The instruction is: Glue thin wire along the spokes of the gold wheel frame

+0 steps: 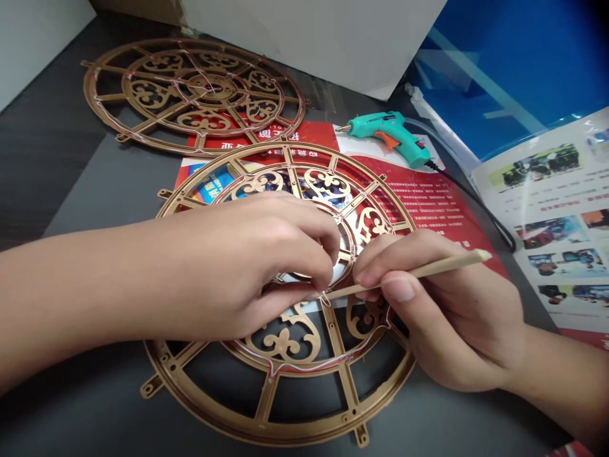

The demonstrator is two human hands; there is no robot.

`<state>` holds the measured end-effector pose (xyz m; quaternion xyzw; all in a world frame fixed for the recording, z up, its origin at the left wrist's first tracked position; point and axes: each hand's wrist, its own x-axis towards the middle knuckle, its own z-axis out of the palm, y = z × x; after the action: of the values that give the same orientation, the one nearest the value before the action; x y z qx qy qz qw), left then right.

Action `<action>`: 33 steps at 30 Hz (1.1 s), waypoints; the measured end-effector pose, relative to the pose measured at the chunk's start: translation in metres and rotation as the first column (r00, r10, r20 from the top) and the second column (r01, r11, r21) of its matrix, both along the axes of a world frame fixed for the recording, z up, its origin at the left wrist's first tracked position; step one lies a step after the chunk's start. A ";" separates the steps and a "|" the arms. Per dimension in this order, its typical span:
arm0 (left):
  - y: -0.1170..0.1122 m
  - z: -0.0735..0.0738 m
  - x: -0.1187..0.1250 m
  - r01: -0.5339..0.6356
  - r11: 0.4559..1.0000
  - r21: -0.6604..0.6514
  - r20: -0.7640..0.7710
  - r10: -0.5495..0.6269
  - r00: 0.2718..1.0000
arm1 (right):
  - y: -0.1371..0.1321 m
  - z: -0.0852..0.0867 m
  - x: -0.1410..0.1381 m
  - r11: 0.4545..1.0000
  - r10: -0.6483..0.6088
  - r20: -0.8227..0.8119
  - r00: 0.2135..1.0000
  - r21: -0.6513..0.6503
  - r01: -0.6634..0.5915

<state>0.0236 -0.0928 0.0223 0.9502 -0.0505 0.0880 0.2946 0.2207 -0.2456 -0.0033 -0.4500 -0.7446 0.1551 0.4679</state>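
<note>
A round gold openwork frame (261,419) with spokes and scroll ornaments lies in front of me. Thin red and white wires (309,368) run along its inner rings. My right hand (447,304) is closed round a pale wooden stick (442,263), whose thin end touches near the inner ring, by a small loop of wire. Reaching over the frame from the left, my left hand (280,254) has its fingers curled, with thumb and fingertips close to the stick's tip at the wire. What lies between those fingertips, if anything, is hidden.
Behind, a second gold frame (162,120) with wires overlaps the near one's far edge. A teal glue gun (392,133) lies at the back right, its black cord (476,193) trailing right. Printed red sheets (442,209) lie underneath. A white panel (323,38) stands behind.
</note>
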 end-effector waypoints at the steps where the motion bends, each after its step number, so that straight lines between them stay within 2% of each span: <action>1: 0.000 0.000 0.000 0.002 1.000 -0.003 0.007 -0.002 1.000 | 0.000 0.000 0.000 1.000 0.002 -0.004 1.000 0.004 -0.002; 17: 0.001 -0.001 -0.001 -0.002 0.999 0.050 0.021 0.001 1.000 | 0.000 0.001 0.000 1.000 0.016 -0.012 1.000 0.006 -0.016; 33: 0.004 -0.003 -0.003 0.017 0.999 0.040 0.028 -0.018 0.999 | 0.000 -0.001 0.000 1.000 0.023 -0.003 1.000 0.010 -0.023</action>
<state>0.0207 -0.0888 0.0197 0.9541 -0.0647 0.0981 0.2755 0.2206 -0.2458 -0.0039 -0.4388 -0.7498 0.1573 0.4696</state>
